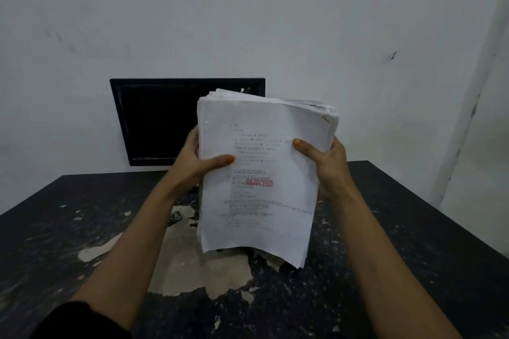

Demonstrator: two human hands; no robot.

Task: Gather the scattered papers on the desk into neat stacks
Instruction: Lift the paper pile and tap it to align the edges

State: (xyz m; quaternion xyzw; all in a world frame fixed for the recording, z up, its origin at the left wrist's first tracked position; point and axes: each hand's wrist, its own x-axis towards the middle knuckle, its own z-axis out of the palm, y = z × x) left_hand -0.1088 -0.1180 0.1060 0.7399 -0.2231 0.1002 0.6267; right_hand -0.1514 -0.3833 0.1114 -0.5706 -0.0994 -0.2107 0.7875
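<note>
The stack of papers (264, 173) is up off the desk, held nearly upright in the air above its middle, the printed front sheet facing the person. That sheet carries lines of small grey text, too blurred to read, and a red stamp reading REJECTED (259, 182) just below its centre. The top edges of the sheets are ragged and not flush, some pages poking higher than others; the bottom corner hangs lower on the right.

The left hand (192, 162) grips the stack's left edge, thumb laid across the front page and fingers curled behind. The right hand (327, 162) grips the right edge the same way, thumb on the front, fingers hidden at the back. Both thumbnails are orange. A dark sleeve (82, 322) shows at the left elbow.

Below the papers lies the desk (413, 228), dark and worn, with a large pale patch (192, 261) near the middle where the surface has peeled. Behind the stack, a black monitor (159, 121) stands against a white wall (248, 8), its screen dark.
</note>
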